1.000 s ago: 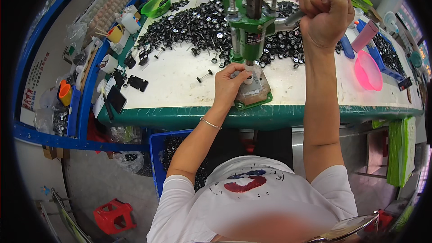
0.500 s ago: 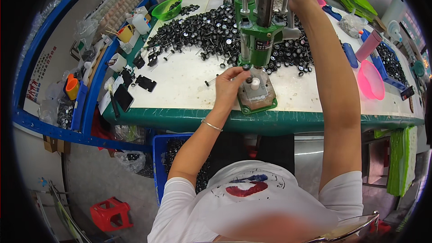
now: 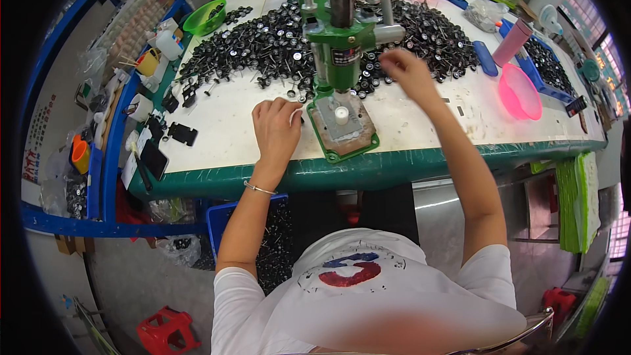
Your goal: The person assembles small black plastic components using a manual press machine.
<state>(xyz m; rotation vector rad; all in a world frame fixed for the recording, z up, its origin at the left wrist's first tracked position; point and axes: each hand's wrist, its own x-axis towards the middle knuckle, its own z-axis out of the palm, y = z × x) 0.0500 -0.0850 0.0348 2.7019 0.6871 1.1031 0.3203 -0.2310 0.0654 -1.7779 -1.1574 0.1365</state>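
A green hand press (image 3: 343, 59) stands on the table, with a white round seat (image 3: 342, 115) on its base plate (image 3: 358, 146). Left of that plate is my left hand (image 3: 276, 130), palm down, its fingers curled together. Something small and dark shows by its fingertips, too little to name. My right hand (image 3: 409, 73) is smeared by motion just right of the press column, beside the heap. Small black round parts with metal stems (image 3: 256, 46) lie heaped behind and around the press.
A green basket (image 3: 205, 20) stands far left, pink bowls (image 3: 520, 92) to the right. A blue tray of black parts (image 3: 542, 69) and a pink bottle (image 3: 513, 43) are at the right. A blue rack (image 3: 108, 158) edges the left; a blue bin (image 3: 220, 220) sits below the table.
My right hand has come down from the top of the press to beside the heap. My left hand has drawn back leftward from the white seat. The view has shifted.
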